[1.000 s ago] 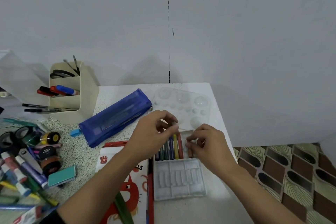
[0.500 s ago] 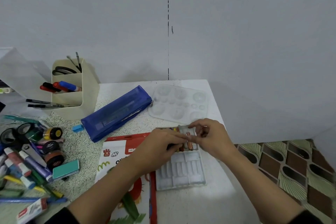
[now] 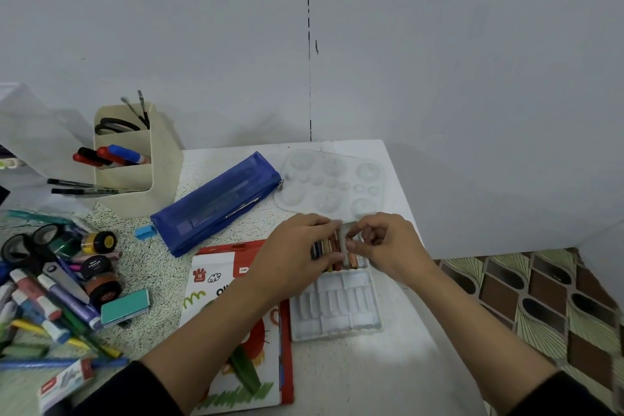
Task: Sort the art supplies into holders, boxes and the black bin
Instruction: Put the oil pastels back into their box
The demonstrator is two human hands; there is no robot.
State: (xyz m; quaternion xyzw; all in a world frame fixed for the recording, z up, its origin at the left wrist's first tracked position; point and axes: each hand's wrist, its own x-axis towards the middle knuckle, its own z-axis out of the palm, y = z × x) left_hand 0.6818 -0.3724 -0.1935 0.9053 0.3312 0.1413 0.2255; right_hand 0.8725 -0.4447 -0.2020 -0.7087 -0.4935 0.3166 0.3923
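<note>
A clear plastic crayon tray (image 3: 334, 311) lies on the white table, its far end filled with several crayons (image 3: 332, 248). My left hand (image 3: 293, 253) lies over the crayons with its fingers curled on them. My right hand (image 3: 385, 246) pinches a grey crayon (image 3: 344, 245) that stands among the others. The near slots of the tray hold nothing. The crayon box (image 3: 236, 324), red and white with a drawing, lies left of the tray under my left forearm.
A clear paint palette (image 3: 332, 184) and a blue pencil case (image 3: 216, 203) lie behind the tray. A cream holder (image 3: 135, 159) with pens and scissors stands at the back left. Markers, paint tubes, tape rolls and jars (image 3: 60, 280) crowd the left. The table edge runs along the right.
Both hands have closed in over the crayons at the tray's far end. My right hand now pinches a grey crayon among them.
</note>
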